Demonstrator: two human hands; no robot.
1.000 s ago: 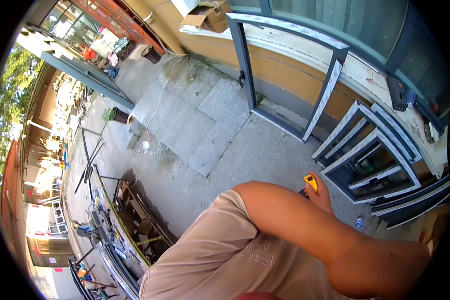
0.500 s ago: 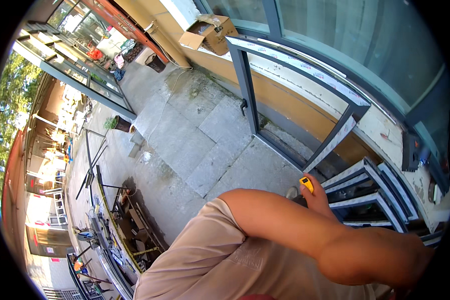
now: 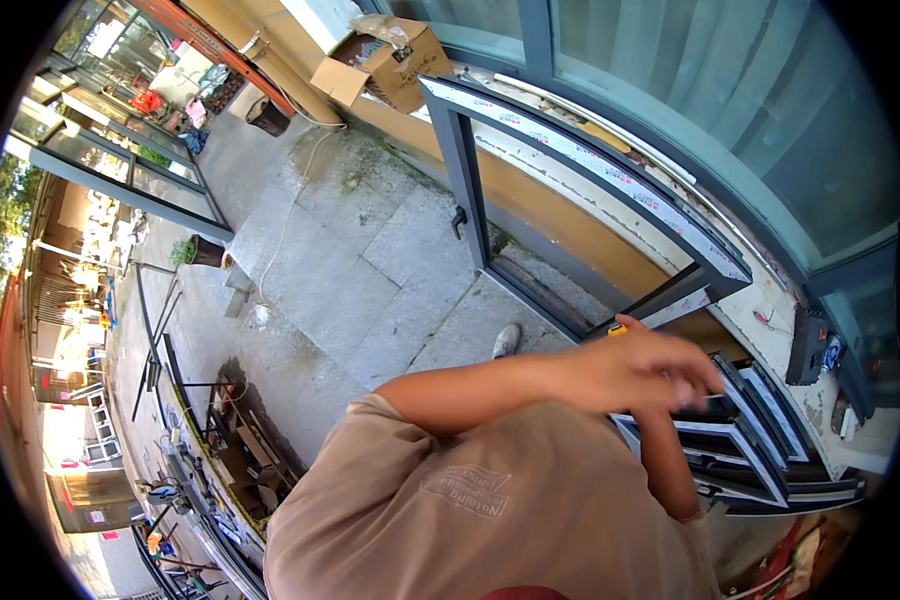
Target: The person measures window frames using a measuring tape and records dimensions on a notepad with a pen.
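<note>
My left arm reaches across my chest to the right. My left hand (image 3: 642,368), smeared by motion, has bent fingers, with a thin white thing (image 3: 712,397) at their tips that I cannot make out. Behind it, my right hand (image 3: 654,420) is mostly hidden. A small yellow and black tape measure (image 3: 617,329) sits in its grip, partly covered by my left hand. Just beyond stands a dark grey window sash (image 3: 461,170) with printed film on its edge and a black handle (image 3: 458,222), leaning near the wall and sill.
Several framed sashes (image 3: 740,440) are stacked at right below the sill (image 3: 770,300). An open cardboard box (image 3: 400,75) rests on the ledge at the back. A cord (image 3: 288,215) crosses the paving. Metal bars and tools (image 3: 195,480) lie at left, near a potted plant (image 3: 205,250).
My left hand has swung in from the far right to above my right hand, covering it and part of the tape measure. My view has shifted slightly to the right.
</note>
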